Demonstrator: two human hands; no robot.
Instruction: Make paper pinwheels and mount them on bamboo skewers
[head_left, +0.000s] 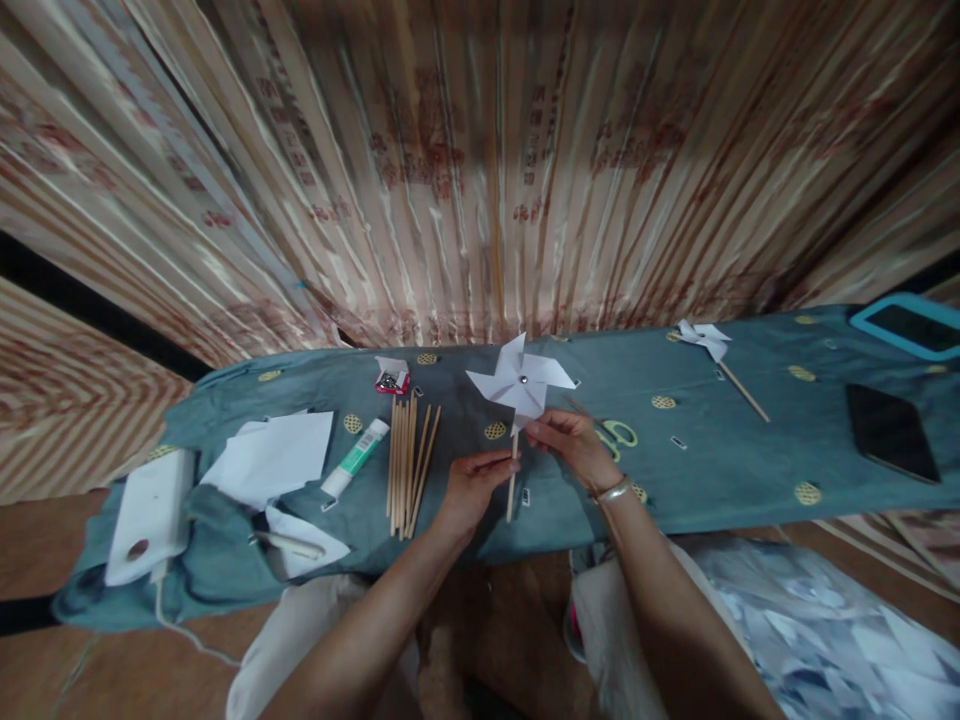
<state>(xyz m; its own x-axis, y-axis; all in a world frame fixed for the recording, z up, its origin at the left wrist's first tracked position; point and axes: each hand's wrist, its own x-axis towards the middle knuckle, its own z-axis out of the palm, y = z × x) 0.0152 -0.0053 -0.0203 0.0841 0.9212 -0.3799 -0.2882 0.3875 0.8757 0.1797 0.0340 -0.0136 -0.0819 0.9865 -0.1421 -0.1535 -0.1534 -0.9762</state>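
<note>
A white paper pinwheel [495,384] with a silver pin at its middle is held up over the table in front of me. My left hand [475,482] pinches its wooden stick [511,498] below the blades. Close to the lowest blade, my right hand [571,444] has its thumb and fingers closed at the paper's edge. Just behind that hand lie scissors with yellow-green handles [621,434], partly hidden by it. Left of my left hand rests a bunch of wooden sticks [402,470].
A small red box of pins [392,378], a glue stick [357,456], white paper sheets [277,452] and a white power strip [154,505] lie to the left. Another pinwheel [705,338], a phone [892,432] and a blue-framed tablet [911,325] lie right. A curtain hangs behind the table.
</note>
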